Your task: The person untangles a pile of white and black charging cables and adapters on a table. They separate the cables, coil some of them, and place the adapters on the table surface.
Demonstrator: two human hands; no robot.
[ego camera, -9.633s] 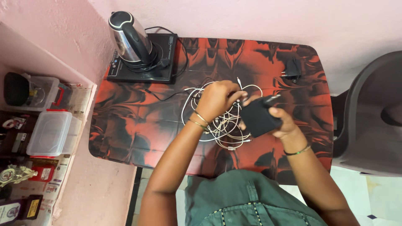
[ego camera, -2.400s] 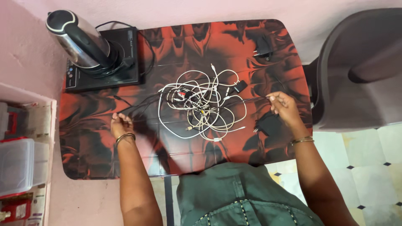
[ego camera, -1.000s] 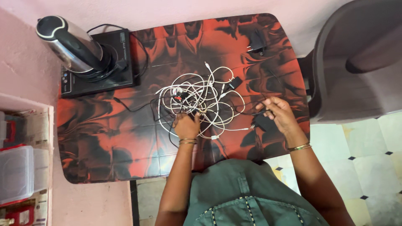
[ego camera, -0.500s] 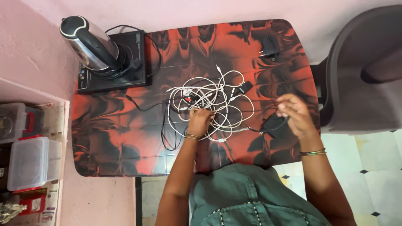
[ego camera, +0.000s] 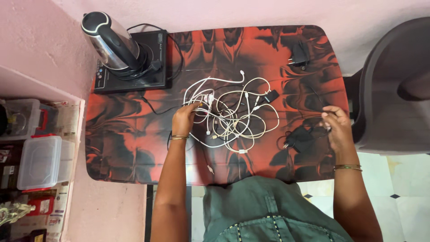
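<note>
A tangle of white and black cables lies in the middle of a red-and-black patterned table. My left hand rests on the left side of the tangle, fingers closed on white cable near a white plug. My right hand is at the table's right edge, pinching a thin black cable that runs to a black adapter lying just left of it.
A steel electric kettle stands on a black induction cooktop at the back left. Another black adapter lies at the back right. A dark plastic chair stands to the right. Shelves with plastic boxes are on the left.
My left hand went from the table's left part onto the cable tangle. My right hand shifted right toward the table edge, drawing the black cable beside the adapter.
</note>
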